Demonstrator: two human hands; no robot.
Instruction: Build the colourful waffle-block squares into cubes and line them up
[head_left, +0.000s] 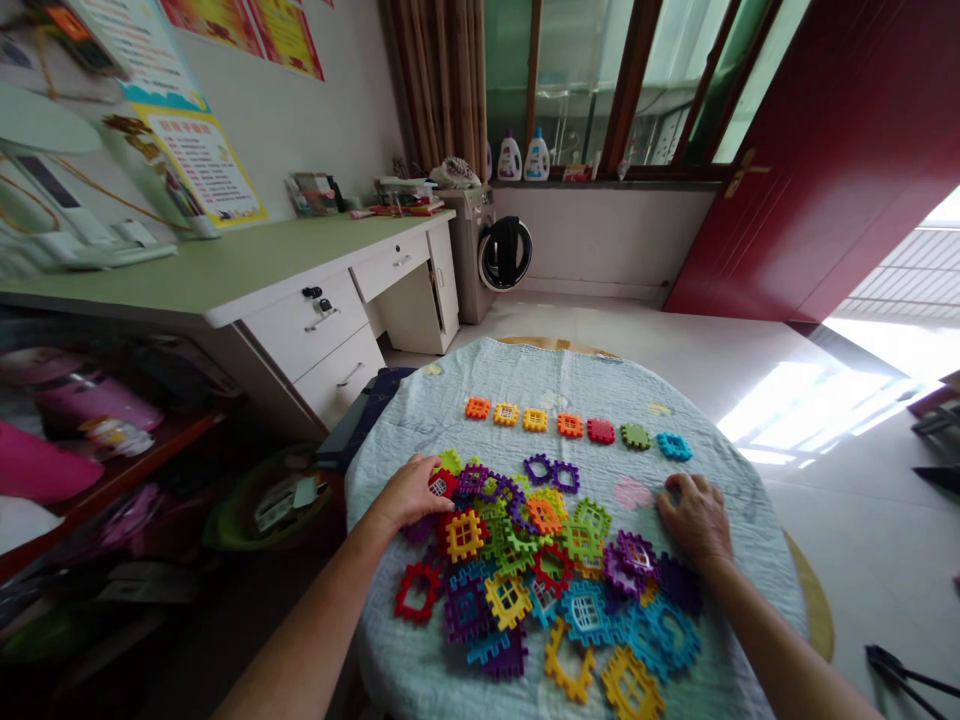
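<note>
While we lean over this round counter (817, 605) with its pale blue cloth (622, 375), we've got a big messy heap of plastic building pieces (516, 550) sitting lower centre of the frame, all notched edges and window cutouts in red, yellow, orange, green, blue and purple. Our left hand (405, 492) is at the heap's left edge, thumb and index finger a little apart on either side of a red piece (442, 484); honestly we can't tell if it's actually pinched or just touched. Our right hand (699, 518) is over on the right side of the counter, fingers loosely curled down near the cloth, just beyond some purple pieces (636, 552), and we can't see whether anything's tucked under it. Above the heap, mid-frame, seven pieces run in a neat spaced row, from an orange piece (477, 408) at the left end, through two yellows, another orange, a red and a green, to a blue piece (675, 446) at the right end. Lower left of the heap there's a red frame (418, 592) lying flat, and a yellow window piece (632, 685) sits right down by the bottom edge. Background-wise, we've got a green-topped desk (300, 260) upper left, a washing machine (469, 250) with its door open at top centre, and a red door (810, 160) upper right.
</note>
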